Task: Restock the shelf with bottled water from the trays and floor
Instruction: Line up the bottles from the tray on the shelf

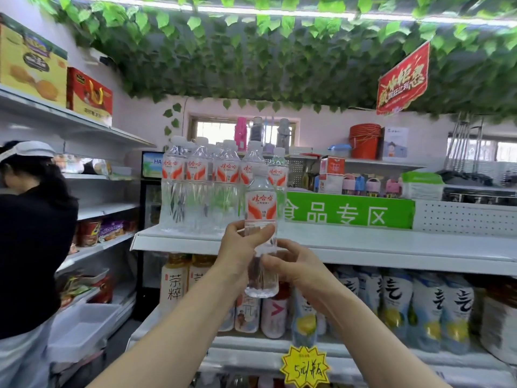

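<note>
A clear water bottle [260, 208] with a red-and-white label was held upright in the air, in front of the front edge of the top shelf [363, 249]. Its white cap reached up to the labels of the bottles behind, and its base hung below the shelf's edge, before the drinks of the lower tier.

The left hand [240, 247] gripped it from the left, thumb and fingers curled round the body just under the label. The right hand [292, 264] held it from the right and a little lower, thumb and fingertips pinching the clear lower part. The two hands were close together, with only the bottle between them.

Behind the held bottle, a row of the same bottles [195, 186] stood at the left end of the top shelf, close to its front edge. To the right of that row, a green sign [349, 210] ran along the shelf's back. Another person [30, 219] in black stood at far left.
</note>
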Tool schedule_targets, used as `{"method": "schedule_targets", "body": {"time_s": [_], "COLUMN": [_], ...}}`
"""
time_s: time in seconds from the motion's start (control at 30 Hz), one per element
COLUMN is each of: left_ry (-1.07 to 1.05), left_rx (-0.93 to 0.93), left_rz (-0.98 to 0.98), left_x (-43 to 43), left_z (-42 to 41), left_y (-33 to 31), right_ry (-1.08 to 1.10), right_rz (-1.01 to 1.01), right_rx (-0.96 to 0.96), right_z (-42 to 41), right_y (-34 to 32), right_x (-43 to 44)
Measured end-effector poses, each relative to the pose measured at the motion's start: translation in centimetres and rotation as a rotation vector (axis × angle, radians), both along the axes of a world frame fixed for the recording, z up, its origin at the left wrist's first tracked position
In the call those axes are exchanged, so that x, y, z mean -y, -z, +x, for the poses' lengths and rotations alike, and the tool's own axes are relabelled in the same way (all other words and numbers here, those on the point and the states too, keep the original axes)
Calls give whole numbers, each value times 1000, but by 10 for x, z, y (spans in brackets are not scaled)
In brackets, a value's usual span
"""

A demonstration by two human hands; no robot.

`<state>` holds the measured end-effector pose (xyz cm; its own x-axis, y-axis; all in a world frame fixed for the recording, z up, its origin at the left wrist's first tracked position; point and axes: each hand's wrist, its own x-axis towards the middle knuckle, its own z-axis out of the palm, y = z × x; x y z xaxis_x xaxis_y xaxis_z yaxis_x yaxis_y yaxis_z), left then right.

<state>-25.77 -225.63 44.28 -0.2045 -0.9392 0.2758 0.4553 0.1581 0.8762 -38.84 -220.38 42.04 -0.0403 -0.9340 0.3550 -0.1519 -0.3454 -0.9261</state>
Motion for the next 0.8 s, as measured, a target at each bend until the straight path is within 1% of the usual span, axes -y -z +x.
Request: {"method": "schedule_targets", "body": {"time_s": [0.13,0.23,0.3,0.37,0.43,0.63,0.8], "left_ry": [36,41,-92,-266,-324,-244,-240], "left_rx": [53,87,148,210,255,317,340], "left_rz": [-74,-165,-197,-167,-125,-112,-116], "left_x": [8,16,24,34,42,52,58], "left_z": [-26,-35,-34,-26,-18,-15,-15], "left_y": [-24,-43,-48,-41,-28,-6,-4], "right_ry": [142,189,199,229,257,283,242], "right_rz": [-60,-91,-128,-149,-149,-70,-69], "right_rx": [-22,-15,16,45,54,31,-16], "right_z": [-15,-26,-33,-40,-47,-59,-56], "right_y": [-24,-42,-54,-65,-72,-63,-62], "right_x": [2,13,24,37,52,90,103]}}
